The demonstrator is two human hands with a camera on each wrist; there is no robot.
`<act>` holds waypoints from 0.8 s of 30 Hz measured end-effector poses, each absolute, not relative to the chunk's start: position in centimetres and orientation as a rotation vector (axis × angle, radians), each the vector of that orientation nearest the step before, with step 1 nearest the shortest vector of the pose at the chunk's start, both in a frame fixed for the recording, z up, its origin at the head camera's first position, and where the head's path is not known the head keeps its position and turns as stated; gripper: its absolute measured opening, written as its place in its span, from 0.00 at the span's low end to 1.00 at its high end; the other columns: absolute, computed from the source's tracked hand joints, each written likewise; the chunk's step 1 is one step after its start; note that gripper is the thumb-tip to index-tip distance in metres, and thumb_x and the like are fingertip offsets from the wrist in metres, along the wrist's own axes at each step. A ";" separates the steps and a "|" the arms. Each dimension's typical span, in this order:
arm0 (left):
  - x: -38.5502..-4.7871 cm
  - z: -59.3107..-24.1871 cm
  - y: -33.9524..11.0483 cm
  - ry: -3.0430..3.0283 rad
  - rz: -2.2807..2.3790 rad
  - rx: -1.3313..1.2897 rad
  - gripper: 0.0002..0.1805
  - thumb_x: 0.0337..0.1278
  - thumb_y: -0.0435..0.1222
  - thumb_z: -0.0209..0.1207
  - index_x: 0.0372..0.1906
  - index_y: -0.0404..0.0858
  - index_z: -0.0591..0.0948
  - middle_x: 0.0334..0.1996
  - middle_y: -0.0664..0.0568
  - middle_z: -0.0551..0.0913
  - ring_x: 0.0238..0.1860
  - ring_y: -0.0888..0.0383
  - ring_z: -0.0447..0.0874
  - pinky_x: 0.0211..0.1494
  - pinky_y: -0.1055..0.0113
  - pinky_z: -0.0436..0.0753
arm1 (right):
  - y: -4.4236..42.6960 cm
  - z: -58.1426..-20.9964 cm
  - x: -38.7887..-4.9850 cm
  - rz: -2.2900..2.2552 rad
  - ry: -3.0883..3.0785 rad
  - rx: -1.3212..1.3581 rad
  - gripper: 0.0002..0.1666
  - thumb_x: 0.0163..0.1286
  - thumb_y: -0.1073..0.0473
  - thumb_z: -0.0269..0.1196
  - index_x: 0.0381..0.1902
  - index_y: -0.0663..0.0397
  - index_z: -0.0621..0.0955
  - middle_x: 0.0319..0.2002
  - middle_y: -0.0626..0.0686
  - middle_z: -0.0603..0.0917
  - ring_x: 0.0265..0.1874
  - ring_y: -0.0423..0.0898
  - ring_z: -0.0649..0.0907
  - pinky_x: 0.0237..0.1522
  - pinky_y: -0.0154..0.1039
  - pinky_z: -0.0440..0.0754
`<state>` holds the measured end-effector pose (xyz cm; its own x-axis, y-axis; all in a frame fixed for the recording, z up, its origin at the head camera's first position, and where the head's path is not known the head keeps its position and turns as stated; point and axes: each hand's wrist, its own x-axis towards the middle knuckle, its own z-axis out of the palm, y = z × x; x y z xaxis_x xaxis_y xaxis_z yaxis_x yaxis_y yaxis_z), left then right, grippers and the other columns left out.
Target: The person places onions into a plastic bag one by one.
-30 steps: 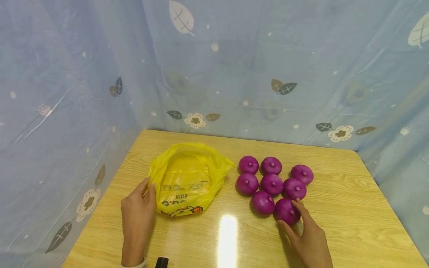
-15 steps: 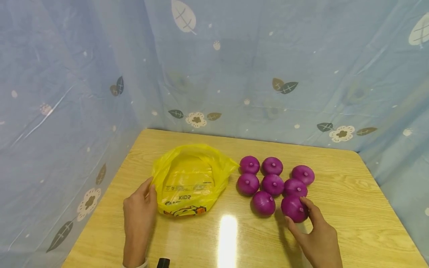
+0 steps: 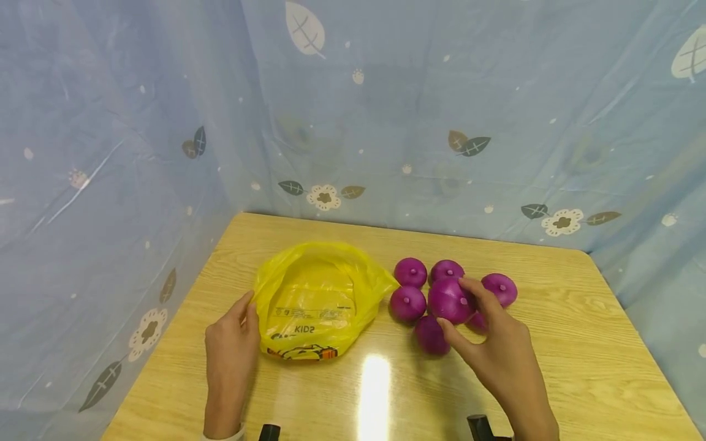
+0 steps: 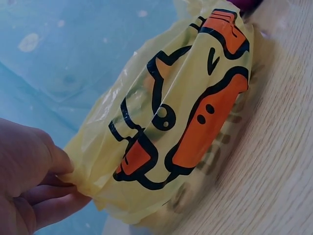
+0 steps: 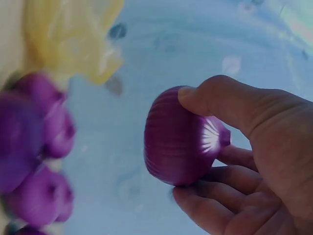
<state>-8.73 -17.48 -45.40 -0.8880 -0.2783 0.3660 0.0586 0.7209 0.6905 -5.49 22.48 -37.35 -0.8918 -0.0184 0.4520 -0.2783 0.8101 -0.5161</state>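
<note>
A yellow plastic bag with its mouth spread wide sits on the left part of the table. My left hand pinches the bag's left rim between thumb and fingers, and the left wrist view shows the gathered film in that grip. My right hand holds a purple onion above the table between thumb and fingers. In the right wrist view this onion is clear of the others. Several more onions lie grouped under and behind it; the held one and the hand hide some of them.
A pale wooden table carries everything. Blue patterned cloth hangs along its back and left. Dark device parts show at the bottom edge of the head view.
My right hand has lifted the nearest onion off the table and carried it up and left over the group. The left hand stays at the bag's rim, shifting slightly right.
</note>
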 end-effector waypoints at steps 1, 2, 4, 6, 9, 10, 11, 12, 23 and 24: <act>-8.8 -45.4 -17.5 -2.475 -1.010 0.170 0.19 0.80 0.33 0.57 0.67 0.31 0.81 0.54 0.29 0.86 0.44 0.35 0.91 0.39 0.44 0.90 | 22.1 -36.9 -5.9 0.823 -2.551 0.276 0.44 0.58 0.58 0.82 0.72 0.47 0.77 0.51 0.53 0.90 0.30 0.46 0.86 0.34 0.37 0.85; -8.8 -45.3 -17.5 -2.475 -1.007 0.172 0.19 0.80 0.33 0.57 0.67 0.31 0.81 0.55 0.29 0.86 0.44 0.35 0.91 0.40 0.44 0.90 | 21.7 -36.4 -6.3 0.827 -2.542 0.331 0.44 0.58 0.59 0.82 0.71 0.48 0.78 0.50 0.52 0.90 0.25 0.42 0.82 0.29 0.36 0.84; -8.8 -45.2 -17.4 -2.477 -0.998 0.178 0.19 0.80 0.33 0.57 0.67 0.31 0.82 0.55 0.30 0.86 0.45 0.35 0.91 0.40 0.44 0.90 | 20.9 -35.4 -7.0 0.825 -2.533 0.434 0.43 0.58 0.60 0.82 0.70 0.49 0.78 0.50 0.51 0.90 0.21 0.38 0.78 0.26 0.31 0.79; -8.8 -45.2 -17.4 -2.482 -0.992 0.186 0.19 0.80 0.33 0.57 0.67 0.31 0.82 0.55 0.30 0.86 0.45 0.35 0.91 0.41 0.43 0.90 | 20.2 -34.3 -7.6 0.824 -2.543 0.510 0.43 0.58 0.59 0.82 0.70 0.49 0.77 0.53 0.51 0.89 0.22 0.36 0.80 0.28 0.29 0.80; -8.8 -45.1 -17.3 -2.489 -0.994 0.187 0.19 0.80 0.33 0.57 0.67 0.31 0.82 0.54 0.30 0.86 0.46 0.35 0.91 0.41 0.43 0.90 | 19.2 -32.9 -8.4 0.820 -2.586 0.580 0.43 0.61 0.54 0.81 0.71 0.48 0.76 0.51 0.48 0.89 0.25 0.37 0.82 0.30 0.32 0.83; -8.9 -45.1 -17.3 -2.493 -0.996 0.187 0.19 0.80 0.33 0.57 0.67 0.31 0.81 0.55 0.30 0.86 0.46 0.35 0.91 0.41 0.43 0.90 | 18.8 -32.4 -8.8 0.816 -2.605 0.598 0.43 0.61 0.53 0.81 0.71 0.47 0.76 0.47 0.46 0.89 0.26 0.38 0.82 0.31 0.33 0.83; -9.0 -45.1 -17.4 -2.494 -0.998 0.185 0.19 0.80 0.33 0.57 0.67 0.31 0.81 0.55 0.30 0.86 0.46 0.35 0.91 0.42 0.43 0.90 | 18.4 -32.1 -9.1 0.816 -2.626 0.613 0.43 0.62 0.51 0.81 0.72 0.46 0.75 0.44 0.44 0.89 0.25 0.38 0.79 0.29 0.33 0.81; -9.0 -45.1 -17.4 -2.494 -1.002 0.181 0.19 0.80 0.33 0.57 0.67 0.31 0.81 0.55 0.30 0.86 0.46 0.35 0.91 0.42 0.43 0.90 | 18.0 -31.7 -9.5 0.819 -2.644 0.634 0.42 0.62 0.51 0.80 0.72 0.45 0.75 0.41 0.43 0.88 0.26 0.38 0.79 0.30 0.33 0.81; -9.2 -44.7 -17.7 -2.501 -1.007 0.159 0.19 0.79 0.31 0.57 0.67 0.29 0.81 0.53 0.28 0.86 0.43 0.34 0.91 0.40 0.44 0.90 | 14.6 -30.5 -13.0 0.847 -2.867 0.813 0.36 0.66 0.54 0.77 0.69 0.50 0.78 0.39 0.46 0.88 0.28 0.38 0.81 0.39 0.38 0.85; -9.2 -44.7 -17.7 -2.505 -1.010 0.161 0.19 0.79 0.31 0.57 0.67 0.29 0.81 0.54 0.28 0.86 0.44 0.34 0.91 0.40 0.44 0.90 | 14.4 -30.5 -13.3 0.848 -2.875 0.815 0.36 0.66 0.53 0.77 0.69 0.50 0.78 0.39 0.46 0.89 0.28 0.38 0.81 0.40 0.38 0.85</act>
<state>-9.22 -17.72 -44.71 -0.8997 -0.2627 0.3486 0.0526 0.7276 0.6840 -13.29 14.37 -30.50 -0.8619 -0.4757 0.1756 -0.4949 0.7136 -0.4959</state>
